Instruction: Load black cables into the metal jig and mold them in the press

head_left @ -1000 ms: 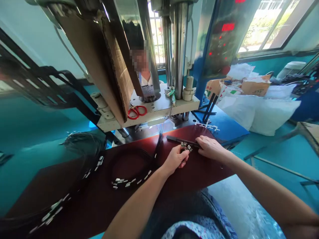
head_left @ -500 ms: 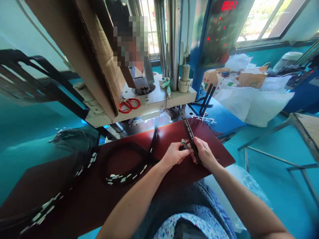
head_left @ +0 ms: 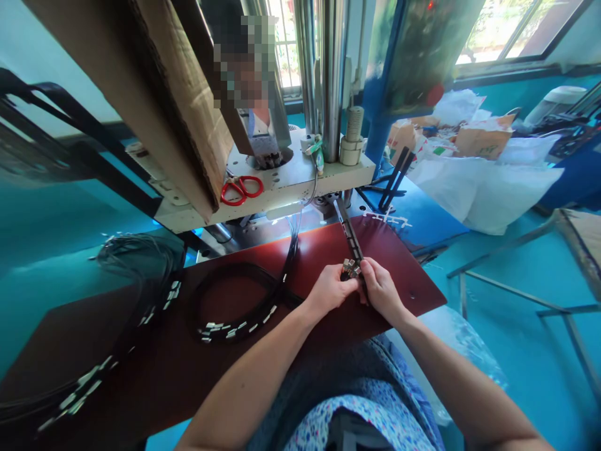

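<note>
My left hand [head_left: 330, 289] is closed on a small bunch of metal connectors [head_left: 350, 268] at the end of black cables. My right hand [head_left: 381, 288] grips the near end of a long black slotted fixture bar [head_left: 347, 230], whose far end points under the press. Both hands meet over the dark red work board [head_left: 188, 369]. A coil of black cables with metal plugs [head_left: 235, 313] lies left of my left hand.
A press machine with steel columns [head_left: 331, 75] and a white plate [head_left: 291, 185] bearing red scissors [head_left: 239, 189] stands ahead. Another cable bundle [head_left: 136, 263] lies far left. A person sits behind the press. Bags and boxes [head_left: 469, 169] pile up at right.
My right hand lifted the black bar off the board and turned it from crosswise to pointing toward the press. Both hands drew together around the connectors.
</note>
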Tool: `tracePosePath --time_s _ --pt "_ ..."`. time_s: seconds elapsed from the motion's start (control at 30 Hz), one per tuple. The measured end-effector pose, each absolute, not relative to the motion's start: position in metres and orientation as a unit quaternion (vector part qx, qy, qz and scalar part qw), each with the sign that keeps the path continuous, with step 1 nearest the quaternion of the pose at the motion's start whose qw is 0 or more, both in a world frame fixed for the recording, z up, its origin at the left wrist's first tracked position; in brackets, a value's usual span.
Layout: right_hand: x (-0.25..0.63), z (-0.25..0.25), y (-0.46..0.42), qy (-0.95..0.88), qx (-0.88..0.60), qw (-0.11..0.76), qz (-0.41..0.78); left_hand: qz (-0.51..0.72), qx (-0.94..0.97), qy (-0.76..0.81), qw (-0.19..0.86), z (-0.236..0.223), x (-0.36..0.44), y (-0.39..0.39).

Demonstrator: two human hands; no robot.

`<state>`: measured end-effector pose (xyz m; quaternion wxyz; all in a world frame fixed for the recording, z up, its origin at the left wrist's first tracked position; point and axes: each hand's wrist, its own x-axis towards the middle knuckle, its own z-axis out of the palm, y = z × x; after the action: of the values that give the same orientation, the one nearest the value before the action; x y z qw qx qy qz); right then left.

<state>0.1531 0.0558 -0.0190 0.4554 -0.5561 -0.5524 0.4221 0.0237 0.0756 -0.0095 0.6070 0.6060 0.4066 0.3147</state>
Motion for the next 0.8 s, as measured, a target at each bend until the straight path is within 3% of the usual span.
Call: tracePosePath --time_s 0.27,0.5,0.8 --pt "0.158 -0.018 0.056 -0.495 -0.531 0.484 0.488 0.364 0.552 0.407 0.631 -0.006 0.017 0.083" --pt "0.159 -0.022 0.056 -0.482 -0.503 0.509 0.505 0.336 0.610 0.419 0.583 -0.004 0.016 0.082" --pt "0.161 -0.026 0.056 -0.494 -0.488 0.498 0.520 0.279 0.612 0.411 0.615 0.001 0.012 0.083"
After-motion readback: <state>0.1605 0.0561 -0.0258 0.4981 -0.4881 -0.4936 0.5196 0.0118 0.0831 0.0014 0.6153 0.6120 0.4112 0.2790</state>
